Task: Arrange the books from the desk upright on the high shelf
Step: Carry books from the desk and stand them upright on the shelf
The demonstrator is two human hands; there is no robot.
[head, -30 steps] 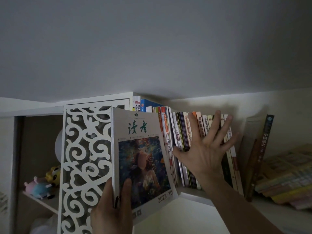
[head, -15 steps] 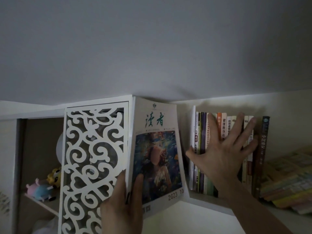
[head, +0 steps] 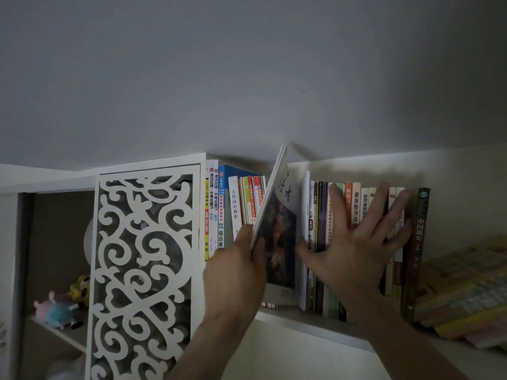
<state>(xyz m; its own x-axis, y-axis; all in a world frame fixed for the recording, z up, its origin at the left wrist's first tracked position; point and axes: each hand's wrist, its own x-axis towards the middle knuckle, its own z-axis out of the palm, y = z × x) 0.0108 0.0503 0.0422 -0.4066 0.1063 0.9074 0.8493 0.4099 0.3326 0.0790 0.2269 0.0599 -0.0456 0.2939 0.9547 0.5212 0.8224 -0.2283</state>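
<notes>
My left hand (head: 236,272) grips a thin magazine (head: 279,223) with a painted cover by its lower spine edge. The magazine stands tilted in a gap on the high shelf (head: 301,320), its top leaning right. Left of the gap stands a group of upright books (head: 227,207). Right of it is a second row of upright books (head: 354,204). My right hand (head: 356,253) presses flat with spread fingers against that row's spines, holding it to the right. A dark book (head: 419,242) ends this row.
A white carved fretwork panel (head: 145,264) closes the cabinet at left. Behind it, plush toys (head: 63,308) sit on a lower shelf. A stack of books lying flat (head: 466,294) fills the shelf's right end. The ceiling is close above.
The magazine has turned edge-on and gone into the gap between the two groups of books. My right hand has pushed the right row further right and upright.
</notes>
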